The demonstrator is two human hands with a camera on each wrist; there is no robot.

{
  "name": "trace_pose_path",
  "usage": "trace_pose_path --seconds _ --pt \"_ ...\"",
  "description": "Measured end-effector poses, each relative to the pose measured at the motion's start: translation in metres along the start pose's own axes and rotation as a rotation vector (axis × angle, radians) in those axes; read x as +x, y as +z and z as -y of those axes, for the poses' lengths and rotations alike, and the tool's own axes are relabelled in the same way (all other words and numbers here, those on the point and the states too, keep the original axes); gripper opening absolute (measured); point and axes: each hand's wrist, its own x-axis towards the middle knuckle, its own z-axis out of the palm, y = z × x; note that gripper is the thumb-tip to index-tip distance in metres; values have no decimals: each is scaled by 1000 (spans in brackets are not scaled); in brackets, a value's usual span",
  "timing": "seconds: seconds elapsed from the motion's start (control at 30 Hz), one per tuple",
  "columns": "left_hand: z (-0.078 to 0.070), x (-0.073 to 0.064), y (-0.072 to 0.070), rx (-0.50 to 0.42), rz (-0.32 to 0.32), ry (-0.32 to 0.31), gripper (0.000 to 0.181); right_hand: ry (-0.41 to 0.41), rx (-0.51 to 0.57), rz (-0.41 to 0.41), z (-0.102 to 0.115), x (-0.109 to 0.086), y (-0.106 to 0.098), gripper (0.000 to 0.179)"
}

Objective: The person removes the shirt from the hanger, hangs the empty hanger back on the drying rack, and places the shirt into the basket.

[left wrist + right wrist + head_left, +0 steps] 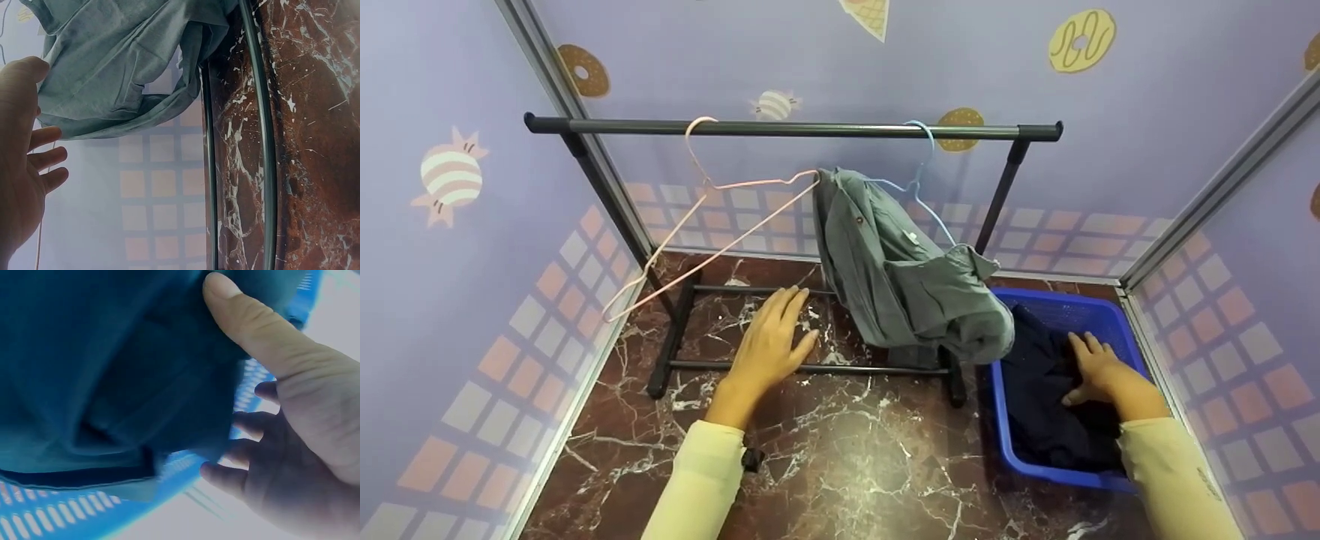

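Observation:
A grey-green garment [900,262] with buttons hangs on the blue hanger [916,184] at the rack's right part. To its left hangs a pink hanger [735,184], whose right end meets the garment's top edge. My left hand [771,341] is held in the air before the rack, fingers extended and holding nothing; the left wrist view shows the garment beyond it. Inside the blue basket [1121,315], my right hand [1099,371] is at a dark navy garment [1050,405]. In the right wrist view its thumb touches the cloth [157,382], with the fingers loosely bent beside it.
The black rack's top bar [810,130] runs across, with lower bars [825,369] near the marbled floor [840,465]. Patterned walls [1245,300] enclose the space on the left, back and right. The basket stands close to the right wall.

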Motion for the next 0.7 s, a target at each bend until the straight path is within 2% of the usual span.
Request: trace_pose_path --seconds 0.17,0.47,0.7 --pt "-2 3 -4 0 -15 2 66 -91 39 -115 12 -8 -6 120" --pt "-7 11 -10 -10 -57 17 68 -167 110 -243 39 -26 -18 111" --pt "-11 21 -15 -17 -69 24 67 -204 149 -335 62 -39 -29 113"
